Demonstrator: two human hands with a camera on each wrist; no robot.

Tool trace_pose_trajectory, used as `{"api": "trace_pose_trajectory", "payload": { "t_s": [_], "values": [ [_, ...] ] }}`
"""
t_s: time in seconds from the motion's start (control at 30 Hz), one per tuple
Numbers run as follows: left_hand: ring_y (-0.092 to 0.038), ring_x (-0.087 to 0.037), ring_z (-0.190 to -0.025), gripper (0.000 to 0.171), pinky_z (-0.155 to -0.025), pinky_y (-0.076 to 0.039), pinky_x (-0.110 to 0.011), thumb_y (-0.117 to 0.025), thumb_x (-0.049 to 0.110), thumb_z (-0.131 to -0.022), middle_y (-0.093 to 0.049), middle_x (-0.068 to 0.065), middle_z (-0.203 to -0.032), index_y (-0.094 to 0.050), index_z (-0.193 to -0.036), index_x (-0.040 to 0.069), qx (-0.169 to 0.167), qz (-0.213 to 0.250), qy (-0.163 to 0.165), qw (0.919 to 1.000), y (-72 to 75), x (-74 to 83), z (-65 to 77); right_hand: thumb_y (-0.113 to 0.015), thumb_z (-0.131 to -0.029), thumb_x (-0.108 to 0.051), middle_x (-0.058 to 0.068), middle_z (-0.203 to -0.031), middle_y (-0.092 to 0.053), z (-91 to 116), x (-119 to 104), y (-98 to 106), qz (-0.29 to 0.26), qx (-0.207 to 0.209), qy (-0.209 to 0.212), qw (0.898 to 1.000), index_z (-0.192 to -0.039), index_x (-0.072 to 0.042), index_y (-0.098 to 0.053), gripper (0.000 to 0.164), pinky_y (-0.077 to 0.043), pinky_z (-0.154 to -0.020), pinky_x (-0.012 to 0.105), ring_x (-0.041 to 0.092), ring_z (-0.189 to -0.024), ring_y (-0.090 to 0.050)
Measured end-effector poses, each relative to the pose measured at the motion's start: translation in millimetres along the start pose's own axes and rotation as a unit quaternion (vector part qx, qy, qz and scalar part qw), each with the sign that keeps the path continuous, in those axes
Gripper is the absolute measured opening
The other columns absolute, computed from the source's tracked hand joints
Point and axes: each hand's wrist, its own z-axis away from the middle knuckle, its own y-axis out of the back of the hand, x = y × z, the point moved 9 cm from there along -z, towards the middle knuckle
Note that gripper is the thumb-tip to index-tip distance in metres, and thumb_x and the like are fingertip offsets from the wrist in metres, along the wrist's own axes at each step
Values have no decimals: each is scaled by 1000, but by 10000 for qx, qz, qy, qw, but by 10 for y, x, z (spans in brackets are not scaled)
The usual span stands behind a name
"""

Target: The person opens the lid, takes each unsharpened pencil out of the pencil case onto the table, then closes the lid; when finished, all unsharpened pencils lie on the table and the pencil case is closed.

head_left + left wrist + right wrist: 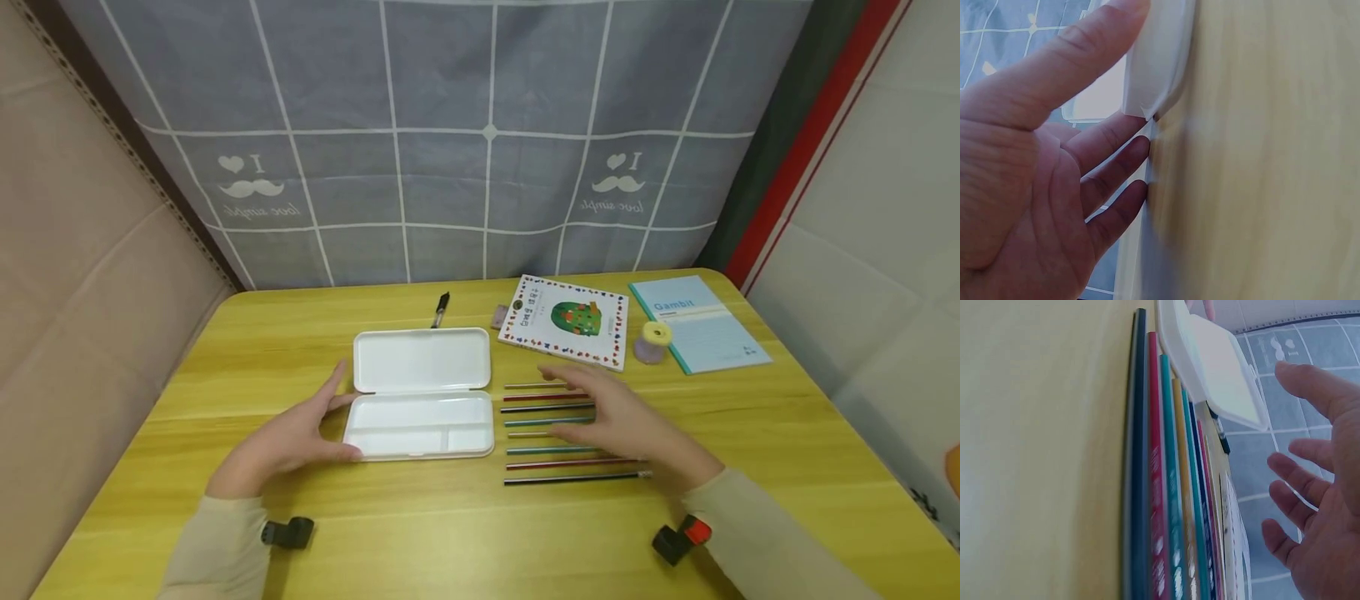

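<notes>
A white pencil case (420,427) lies open on the table, its lid (422,360) folded back and a divider in the lower half. My left hand (296,433) is at the case's left end, thumb at the front corner and fingers spread by the hinge side. In the left wrist view, the thumb overlaps the case's edge and the fingers are fairly straight. Several pencils (573,479) in black, red, green and gold lie in parallel rows right of the case. Over their right ends hovers my right hand (618,412), fingers apart, nothing in its grasp.
Behind the case lies a black-capped pen (441,310). A picture booklet (540,342) rests beyond the pencils, partly over a small pinkish block (498,317). To its right are a yellow-topped small jar (654,342) and a light-blue notebook (712,325). A grey checked curtain (442,183) hangs behind.
</notes>
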Motion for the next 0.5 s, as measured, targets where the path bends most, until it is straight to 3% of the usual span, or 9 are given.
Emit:
{"api": "trace_pose_trajectory", "payload": {
  "t_s": [0.13, 0.27, 0.5],
  "values": [
    [-16, -49, -155, 140, -119, -16, -72, -91, 42, -79, -46, -15, -161, 15, -166, 13, 19, 6, 17, 10000, 8, -4, 15, -82, -92, -32, 11, -164, -41, -290, -71, -138, -12, -303, -27, 9995, -163, -12, -36, 87, -27, -122, 61, 37, -149, -38],
    [-16, -48, -155, 140, -120, -16, -71, -91, 43, -79, -47, -13, -160, 14, -166, 12, 29, -40, 43, 10000, 13, -3, 24, -81, -93, -35, 13, -169, -31, -539, -86, -276, -89, -629, -112, 9979, -166, -11, -27, 95, -23, -125, 56, 36, -155, -28],
    [-15, -48, -155, 139, -119, -18, -71, -90, 45, -80, -44, -12, -162, 15, -166, 13, -29, -70, 104, 9999, 5, -16, 5, -78, -94, -42, 14, -173, -17, -874, -93, -390, -78, -846, -175, 9962, -168, -6, -13, 104, -18, -128, 50, 37, -158, -19]
  ]
}}
